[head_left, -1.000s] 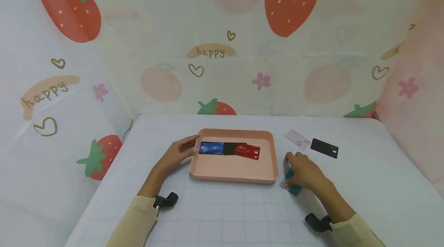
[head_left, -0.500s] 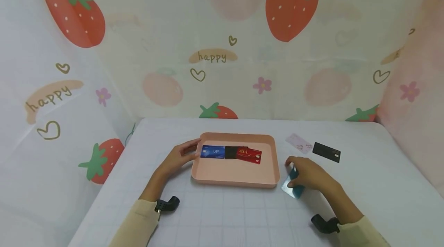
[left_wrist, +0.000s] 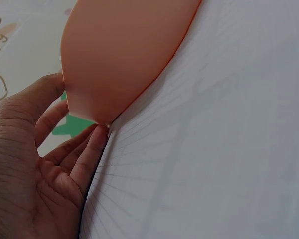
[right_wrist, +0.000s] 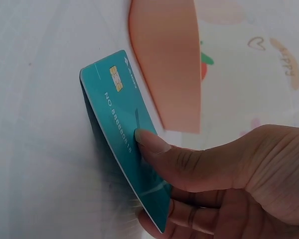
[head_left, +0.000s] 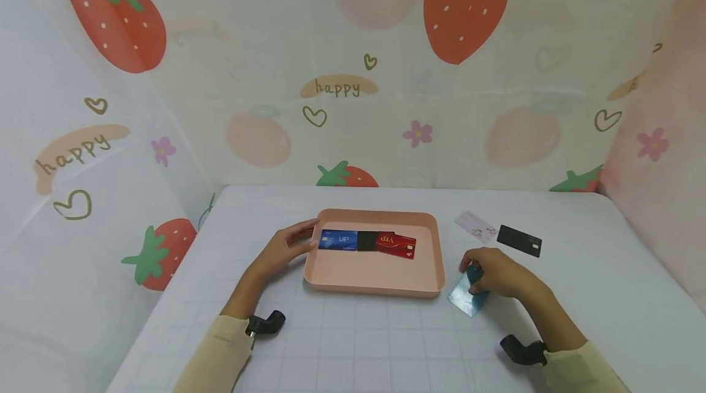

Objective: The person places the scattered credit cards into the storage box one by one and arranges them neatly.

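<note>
Teal card [right_wrist: 118, 117], peach-pink tray [head_left: 369, 273]

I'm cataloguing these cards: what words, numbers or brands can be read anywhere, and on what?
"AION": teal card
"NO.88888…": teal card; last digits blurred
"VIP": blue card
"VIP": red card
"happy": patterned backdrop, back and left sides
Too small to read: finer print on the blue and red cards, and any on the pink card and loose black card.

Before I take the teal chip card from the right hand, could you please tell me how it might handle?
The teal chip card is probably stiff, since it looks flat while the right hand pinches it. It is likely light, given its thin edge. Its glossy face, catching light, may be slippery.
</note>
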`<state>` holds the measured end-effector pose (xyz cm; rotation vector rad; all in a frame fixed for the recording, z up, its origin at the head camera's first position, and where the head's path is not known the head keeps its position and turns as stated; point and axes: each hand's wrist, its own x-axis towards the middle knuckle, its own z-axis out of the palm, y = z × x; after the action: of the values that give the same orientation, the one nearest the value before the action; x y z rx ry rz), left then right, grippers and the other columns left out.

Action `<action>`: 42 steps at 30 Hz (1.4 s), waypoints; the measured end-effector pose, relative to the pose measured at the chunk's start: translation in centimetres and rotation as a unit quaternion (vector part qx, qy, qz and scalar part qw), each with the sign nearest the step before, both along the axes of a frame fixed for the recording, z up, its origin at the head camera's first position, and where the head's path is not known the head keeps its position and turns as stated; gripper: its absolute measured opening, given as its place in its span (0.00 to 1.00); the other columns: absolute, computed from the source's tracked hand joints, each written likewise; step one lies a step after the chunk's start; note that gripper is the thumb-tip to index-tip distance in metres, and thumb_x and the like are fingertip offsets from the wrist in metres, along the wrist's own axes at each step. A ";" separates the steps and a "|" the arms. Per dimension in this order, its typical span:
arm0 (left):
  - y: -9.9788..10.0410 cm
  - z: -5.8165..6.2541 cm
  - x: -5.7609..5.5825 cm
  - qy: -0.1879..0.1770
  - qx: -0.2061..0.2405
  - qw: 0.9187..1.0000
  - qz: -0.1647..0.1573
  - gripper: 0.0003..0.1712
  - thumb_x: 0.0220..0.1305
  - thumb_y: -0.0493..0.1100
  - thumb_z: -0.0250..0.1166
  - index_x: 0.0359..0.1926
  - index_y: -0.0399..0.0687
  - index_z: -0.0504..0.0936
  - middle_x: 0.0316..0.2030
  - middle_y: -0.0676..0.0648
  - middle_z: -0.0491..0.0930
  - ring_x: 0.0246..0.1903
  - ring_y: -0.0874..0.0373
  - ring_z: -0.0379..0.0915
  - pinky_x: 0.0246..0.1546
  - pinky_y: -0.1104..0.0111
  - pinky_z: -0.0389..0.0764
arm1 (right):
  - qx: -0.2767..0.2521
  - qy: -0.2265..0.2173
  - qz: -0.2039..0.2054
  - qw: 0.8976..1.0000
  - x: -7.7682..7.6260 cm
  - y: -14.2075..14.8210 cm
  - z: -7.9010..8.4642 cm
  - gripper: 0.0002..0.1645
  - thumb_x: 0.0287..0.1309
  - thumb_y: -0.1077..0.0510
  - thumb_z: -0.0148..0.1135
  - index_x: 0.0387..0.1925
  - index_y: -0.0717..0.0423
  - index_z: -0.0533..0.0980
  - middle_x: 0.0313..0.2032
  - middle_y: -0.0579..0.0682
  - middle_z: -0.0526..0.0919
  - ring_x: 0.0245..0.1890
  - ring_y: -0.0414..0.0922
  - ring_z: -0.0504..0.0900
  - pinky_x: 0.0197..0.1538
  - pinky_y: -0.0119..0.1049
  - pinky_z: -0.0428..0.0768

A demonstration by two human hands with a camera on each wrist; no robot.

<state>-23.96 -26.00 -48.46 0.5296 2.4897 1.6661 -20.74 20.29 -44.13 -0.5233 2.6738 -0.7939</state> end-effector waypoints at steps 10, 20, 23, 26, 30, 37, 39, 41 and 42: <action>0.0 0.1 -0.1 0.006 0.000 1.000 -0.007 0.34 0.70 0.36 0.65 0.73 0.36 0.66 0.71 0.34 0.66 0.69 0.37 0.64 0.69 0.47 0.65 | 0.004 0.010 0.018 1.000 -0.1 0.2 0.2 0.16 0.50 0.73 0.72 0.37 0.54 0.81 0.39 0.50 0.82 0.38 0.47 0.77 0.45 0.50 0.82; 0.1 0.2 -0.1 0.002 0.016 1.000 -0.010 0.34 0.69 0.35 0.65 0.73 0.35 0.66 0.72 0.36 0.65 0.69 0.36 0.64 0.70 0.47 0.64 | 0.004 0.011 0.024 1.000 -0.5 0.7 0.4 0.16 0.52 0.76 0.67 0.39 0.56 0.83 0.38 0.50 0.83 0.39 0.48 0.79 0.48 0.54 0.82; 0.2 0.2 -0.1 0.005 0.016 1.000 -0.009 0.34 0.69 0.35 0.65 0.73 0.36 0.66 0.72 0.36 0.66 0.69 0.36 0.65 0.70 0.47 0.64 | 0.002 0.009 0.026 1.000 -0.6 0.8 0.4 0.15 0.53 0.75 0.67 0.38 0.55 0.83 0.37 0.50 0.82 0.38 0.47 0.77 0.47 0.52 0.82; 0.2 0.1 -0.1 0.005 0.014 1.000 -0.009 0.34 0.69 0.35 0.65 0.73 0.36 0.66 0.72 0.36 0.66 0.69 0.36 0.64 0.70 0.47 0.64 | -0.002 0.006 0.031 1.000 -0.6 0.9 0.4 0.15 0.53 0.75 0.67 0.37 0.54 0.82 0.36 0.49 0.81 0.38 0.47 0.76 0.45 0.49 0.81; 0.1 0.1 0.0 0.004 0.012 1.000 -0.010 0.34 0.69 0.35 0.65 0.73 0.36 0.66 0.72 0.35 0.65 0.69 0.36 0.64 0.70 0.47 0.64 | -0.003 -0.008 0.033 0.999 -0.7 1.2 0.4 0.14 0.55 0.74 0.67 0.37 0.55 0.81 0.38 0.49 0.82 0.38 0.47 0.76 0.44 0.46 0.81; 0.1 0.3 -0.1 -0.001 0.012 1.000 -0.008 0.34 0.69 0.36 0.65 0.73 0.36 0.66 0.71 0.34 0.67 0.69 0.36 0.64 0.69 0.47 0.65 | 0.001 -0.026 0.031 0.999 -0.8 1.4 1.0 0.13 0.56 0.74 0.67 0.39 0.56 0.81 0.41 0.53 0.84 0.39 0.48 0.77 0.42 0.45 0.82; 0.0 0.2 -0.2 0.000 0.009 1.000 -0.012 0.34 0.69 0.35 0.65 0.73 0.35 0.66 0.70 0.33 0.67 0.69 0.36 0.64 0.69 0.47 0.65 | 0.001 -0.031 0.030 0.999 -0.8 1.4 1.0 0.13 0.56 0.73 0.67 0.39 0.56 0.81 0.41 0.53 0.84 0.39 0.48 0.77 0.40 0.44 0.82; -0.2 -0.3 -0.5 0.001 0.005 1.000 -0.014 0.34 0.70 0.35 0.65 0.73 0.35 0.65 0.71 0.33 0.66 0.69 0.36 0.64 0.69 0.46 0.65 | 0.000 -0.035 0.029 0.999 -0.9 1.4 1.0 0.13 0.57 0.73 0.67 0.39 0.55 0.81 0.40 0.53 0.84 0.38 0.48 0.77 0.39 0.42 0.81; -0.3 -0.7 -0.8 0.002 0.005 1.000 -0.013 0.34 0.70 0.35 0.65 0.74 0.35 0.65 0.71 0.33 0.66 0.69 0.36 0.64 0.69 0.46 0.65 | 0.002 -0.036 0.029 0.999 -0.9 1.5 0.9 0.12 0.57 0.72 0.67 0.39 0.55 0.81 0.40 0.52 0.84 0.38 0.48 0.77 0.38 0.42 0.81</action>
<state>-24.74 -26.32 -49.17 0.5650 2.4681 1.6695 -21.68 21.77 -43.20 -0.5574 2.5828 -0.7773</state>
